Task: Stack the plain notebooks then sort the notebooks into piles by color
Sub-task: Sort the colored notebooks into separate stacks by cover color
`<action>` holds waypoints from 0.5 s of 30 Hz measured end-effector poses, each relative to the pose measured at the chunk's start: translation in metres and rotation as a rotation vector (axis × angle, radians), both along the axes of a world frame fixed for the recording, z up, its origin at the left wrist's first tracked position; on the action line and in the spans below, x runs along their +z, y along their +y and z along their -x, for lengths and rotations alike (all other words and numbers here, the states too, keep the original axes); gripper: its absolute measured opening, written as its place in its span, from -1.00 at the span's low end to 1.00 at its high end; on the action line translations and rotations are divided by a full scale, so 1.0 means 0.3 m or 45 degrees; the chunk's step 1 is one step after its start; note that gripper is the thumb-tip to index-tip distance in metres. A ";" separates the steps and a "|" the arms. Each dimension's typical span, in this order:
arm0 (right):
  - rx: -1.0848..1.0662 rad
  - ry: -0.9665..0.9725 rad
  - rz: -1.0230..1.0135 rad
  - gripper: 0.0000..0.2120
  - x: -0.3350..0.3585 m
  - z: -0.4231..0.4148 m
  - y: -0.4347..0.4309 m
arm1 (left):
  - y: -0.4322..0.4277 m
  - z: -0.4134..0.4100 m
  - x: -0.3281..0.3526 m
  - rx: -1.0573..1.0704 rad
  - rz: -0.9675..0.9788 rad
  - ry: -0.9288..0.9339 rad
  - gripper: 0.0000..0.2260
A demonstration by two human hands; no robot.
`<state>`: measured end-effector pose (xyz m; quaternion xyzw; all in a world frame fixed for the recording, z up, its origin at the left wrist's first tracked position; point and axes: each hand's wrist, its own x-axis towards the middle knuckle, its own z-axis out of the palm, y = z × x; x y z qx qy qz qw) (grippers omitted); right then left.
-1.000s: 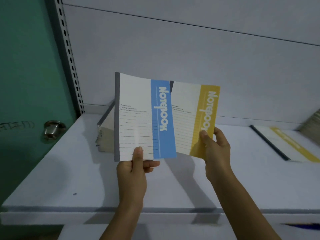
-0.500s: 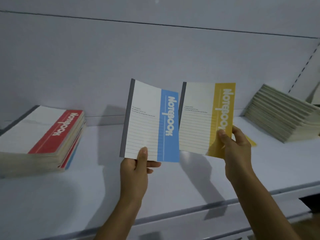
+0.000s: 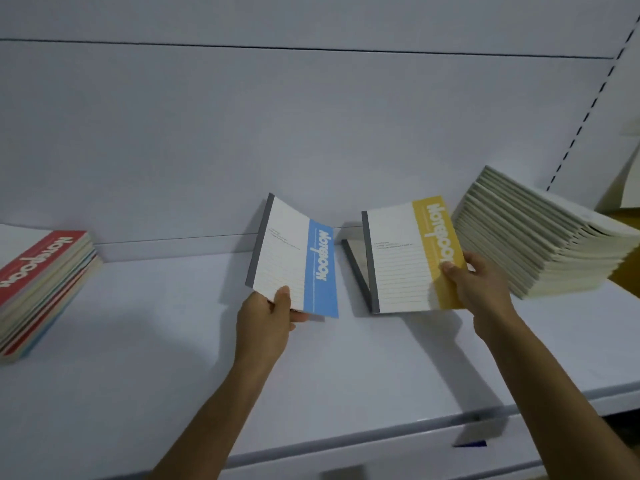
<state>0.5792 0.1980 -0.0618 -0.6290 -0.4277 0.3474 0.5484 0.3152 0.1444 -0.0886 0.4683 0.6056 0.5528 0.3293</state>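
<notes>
My left hand (image 3: 266,318) pinches the lower edge of a blue-striped notebook (image 3: 294,258), held up above the white shelf (image 3: 173,358). My right hand (image 3: 479,284) grips the lower right corner of a yellow-striped notebook (image 3: 408,258), held low just over another notebook (image 3: 353,261) that lies flat on the shelf and is mostly hidden behind it. A mixed pile of notebooks with a red-striped one on top (image 3: 41,282) sits at the far left. A tall stack of plain notebooks (image 3: 540,237) stands at the right, close to my right hand.
The shelf's back panel (image 3: 311,133) rises behind everything. A slotted upright (image 3: 585,112) runs up at the right. The shelf's front edge (image 3: 381,434) is below my forearms. Something brown (image 3: 627,251) shows behind the plain stack.
The view has swung right. Both hands have moved apart and lower; the yellow-striped notebook has gone down toward the shelf beside the plain stack, over the flat notebook there.
</notes>
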 end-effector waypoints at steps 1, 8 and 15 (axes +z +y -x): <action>0.028 -0.059 0.017 -0.74 -0.006 -0.011 0.028 | 0.013 -0.005 -0.010 0.028 0.016 0.044 -0.78; 0.048 -0.475 0.106 -0.63 -0.061 -0.025 0.154 | 0.057 -0.076 -0.019 0.151 0.126 0.262 -0.56; 0.056 -0.878 0.075 -0.66 -0.167 -0.033 0.153 | 0.052 -0.046 -0.062 0.500 0.002 0.866 0.02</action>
